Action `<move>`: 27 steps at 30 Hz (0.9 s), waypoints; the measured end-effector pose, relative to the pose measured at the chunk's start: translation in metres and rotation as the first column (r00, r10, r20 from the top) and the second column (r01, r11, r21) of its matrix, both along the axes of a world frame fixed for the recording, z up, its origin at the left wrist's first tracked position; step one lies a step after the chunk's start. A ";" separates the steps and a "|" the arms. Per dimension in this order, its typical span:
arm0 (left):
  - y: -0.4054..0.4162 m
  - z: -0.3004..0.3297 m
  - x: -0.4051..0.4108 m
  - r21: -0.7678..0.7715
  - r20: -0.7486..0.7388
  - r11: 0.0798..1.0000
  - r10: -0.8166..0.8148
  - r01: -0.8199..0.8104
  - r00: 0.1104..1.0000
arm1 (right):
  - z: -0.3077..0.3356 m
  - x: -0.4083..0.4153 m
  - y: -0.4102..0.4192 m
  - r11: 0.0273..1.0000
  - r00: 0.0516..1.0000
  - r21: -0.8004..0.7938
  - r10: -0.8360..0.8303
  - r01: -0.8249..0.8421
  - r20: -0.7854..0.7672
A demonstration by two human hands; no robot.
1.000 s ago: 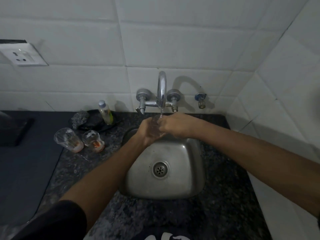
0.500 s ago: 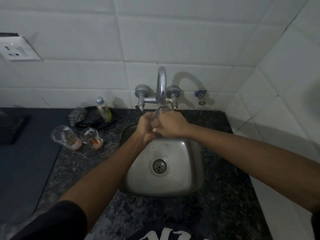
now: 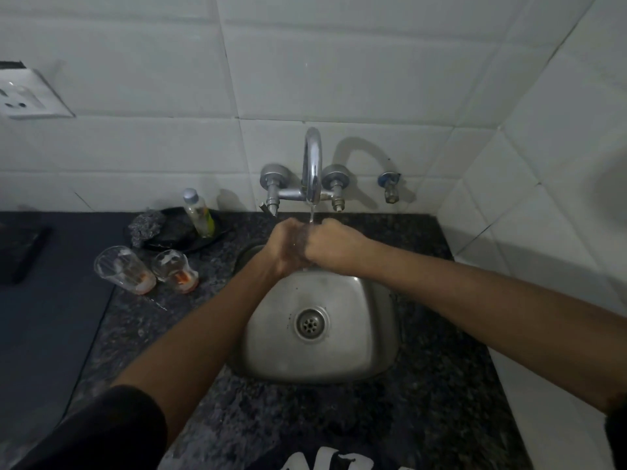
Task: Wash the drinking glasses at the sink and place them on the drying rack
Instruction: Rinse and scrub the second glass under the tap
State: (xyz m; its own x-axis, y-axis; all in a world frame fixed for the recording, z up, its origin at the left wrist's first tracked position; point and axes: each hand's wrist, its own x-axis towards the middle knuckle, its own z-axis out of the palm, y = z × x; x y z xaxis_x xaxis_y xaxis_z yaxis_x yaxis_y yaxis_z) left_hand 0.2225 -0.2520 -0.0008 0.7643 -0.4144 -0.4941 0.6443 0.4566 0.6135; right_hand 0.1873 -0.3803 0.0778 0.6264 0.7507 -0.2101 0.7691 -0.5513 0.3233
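The glass under wash (image 3: 300, 247) sits at frame centre, directly below the tap spout (image 3: 312, 171), pressed between my two hands; only a faint glint of it shows between them, so I cannot fix its long axis or which way its mouth faces. My left hand (image 3: 283, 251) wraps it from the left with the fingers curled closed around it. My right hand (image 3: 334, 245) closes against it from the right, fist-like; whether those fingers reach inside the glass I cannot tell. Both hands are equally near it. A thin stream falls from the spout onto the meeting point of the hands.

Below them, the steel sink (image 3: 356, 334) holds no dishes; its drain (image 3: 311, 324) is uncovered.

Two glasses wait on the dark counter, left of centre: the taller glass (image 3: 124, 269) and the shorter glass (image 3: 174, 271), each with orange residue at the base. Behind them a small bottle (image 3: 198, 212) stands on a dark tray (image 3: 176, 239) beside a scrubber (image 3: 146, 227).

No drying rack is in view; I judge that the placing move must go out of frame.
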 end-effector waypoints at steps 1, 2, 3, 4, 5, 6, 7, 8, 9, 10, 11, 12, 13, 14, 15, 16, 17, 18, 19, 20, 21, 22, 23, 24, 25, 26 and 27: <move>0.003 0.000 0.003 0.045 0.000 0.998 -0.052 0.052 0.999 | -0.001 0.004 -0.005 0.996 0.996 0.025 0.088 -0.089 0.015; 0.004 -0.002 0.007 0.066 -0.002 0.996 -0.065 0.065 0.998 | -0.001 0.006 -0.008 0.991 0.993 0.060 0.117 -0.118 0.022; 0.004 -0.004 0.010 0.065 0.008 0.997 -0.043 0.043 0.999 | 0.003 0.005 -0.007 0.999 0.999 0.018 0.037 -0.037 -0.015; 0.002 -0.007 0.012 0.073 0.029 0.997 0.017 -0.019 0.999 | 0.005 0.004 -0.006 0.999 0.999 0.019 -0.041 0.040 0.003; 0.001 -0.011 0.011 0.084 0.044 0.994 0.066 -0.070 0.997 | 0.006 0.004 -0.003 0.988 0.987 0.018 -0.156 0.156 -0.029; -0.002 -0.013 0.008 0.086 0.035 0.992 0.089 -0.091 0.995 | 0.004 0.005 0.000 0.970 0.969 0.043 -0.236 0.239 -0.073; -0.002 -0.015 0.005 0.059 0.021 0.995 0.085 -0.086 0.996 | 0.007 0.006 0.000 0.967 0.964 0.046 -0.244 0.250 -0.101; -0.001 -0.017 0.003 0.029 0.019 0.997 0.069 -0.069 0.997 | 0.010 0.006 0.001 0.982 0.977 0.048 -0.179 0.185 -0.119; 0.001 -0.017 0.002 0.023 0.019 0.999 0.034 -0.035 0.999 | 0.012 0.006 0.000 0.994 0.986 0.008 -0.108 0.110 -0.126; 0.003 -0.014 0.003 0.056 0.026 0.998 0.000 -0.001 1.000 | 0.010 0.008 -0.003 1.000 0.995 -0.025 -0.021 0.018 -0.102; 0.005 -0.010 0.004 0.091 0.037 0.995 -0.047 0.044 0.998 | 0.003 0.014 -0.008 0.996 0.994 -0.052 0.068 -0.072 -0.087; 0.006 -0.007 0.006 0.101 0.047 0.992 -0.084 0.079 0.995 | -0.003 0.019 -0.014 0.990 0.991 -0.061 0.126 -0.129 -0.047; 0.005 -0.003 0.008 0.095 0.056 0.993 -0.081 0.076 0.995 | -0.004 0.018 -0.015 0.993 0.994 -0.026 0.113 -0.113 -0.003; 0.003 -0.004 0.010 0.087 0.060 0.996 -0.031 0.025 0.998 | -0.001 0.015 -0.013 0.999 0.999 -0.017 0.033 -0.033 -0.003; 0.002 -0.006 0.010 0.065 0.060 0.997 0.047 -0.051 0.997 | 0.003 0.011 -0.007 0.998 0.998 0.027 -0.057 0.058 -0.031; 0.001 -0.009 0.009 0.024 0.061 0.993 0.113 -0.114 0.992 | 0.007 0.008 0.000 0.989 0.989 0.048 -0.136 0.139 -0.062; -0.001 -0.012 0.007 -0.015 0.052 0.987 0.158 -0.157 0.986 | 0.012 0.006 0.004 0.975 0.973 0.059 -0.210 0.216 -0.094; -0.004 -0.015 0.005 -0.061 0.044 0.984 0.172 -0.169 0.984 | 0.012 0.010 0.003 0.977 0.977 0.069 -0.193 0.200 -0.089; -0.004 -0.017 0.004 -0.072 0.044 0.987 0.150 -0.147 0.988 | 0.017 0.012 0.002 0.986 0.986 0.081 -0.135 0.143 -0.099; -0.002 -0.015 0.004 -0.037 0.044 0.993 0.115 -0.113 0.992 | 0.023 0.016 0.000 0.999 0.994 0.012 -0.052 0.053 -0.095; -0.001 -0.012 0.004 0.012 0.060 0.998 0.059 -0.060 0.996 | 0.024 0.018 -0.002 0.997 0.996 -0.057 0.043 -0.048 -0.083; 0.001 -0.009 0.007 0.054 0.072 0.999 -0.005 0.001 0.997 | 0.019 0.024 -0.007 0.982 0.986 -0.088 0.164 -0.167 -0.042; 0.003 -0.007 0.011 0.079 0.091 0.996 -0.046 0.039 0.995 | 0.016 0.028 -0.013 0.972 0.979 -0.110 0.203 -0.206 -0.032; 0.003 -0.006 0.013 0.089 0.106 0.996 -0.036 0.027 0.994 | 0.015 0.026 -0.014 0.982 0.986 -0.097 0.165 -0.163 0.005; 0.002 -0.007 0.015 0.067 0.108 0.998 0.012 -0.019 0.994 | 0.013 0.023 -0.012 0.994 0.998 -0.097 0.061 -0.060 0.009; 0.000 -0.008 0.014 0.028 0.095 0.997 0.076 -0.079 0.993 | 0.014 0.016 -0.007 0.998 0.999 -0.045 -0.032 0.032 0.002; -0.002 -0.010 0.011 -0.012 0.071 0.991 0.137 -0.137 0.988 | 0.016 0.009 0.001 0.988 0.986 -0.007 -0.157 0.157 -0.057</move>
State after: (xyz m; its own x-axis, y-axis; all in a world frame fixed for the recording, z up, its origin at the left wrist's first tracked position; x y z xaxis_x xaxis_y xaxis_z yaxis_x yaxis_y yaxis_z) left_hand 0.2331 -0.2545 -0.0108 0.8473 -0.3070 -0.4334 0.5300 0.5422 0.6521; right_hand 0.1963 -0.3792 0.0938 0.7230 0.6437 -0.2507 0.6906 -0.6657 0.2826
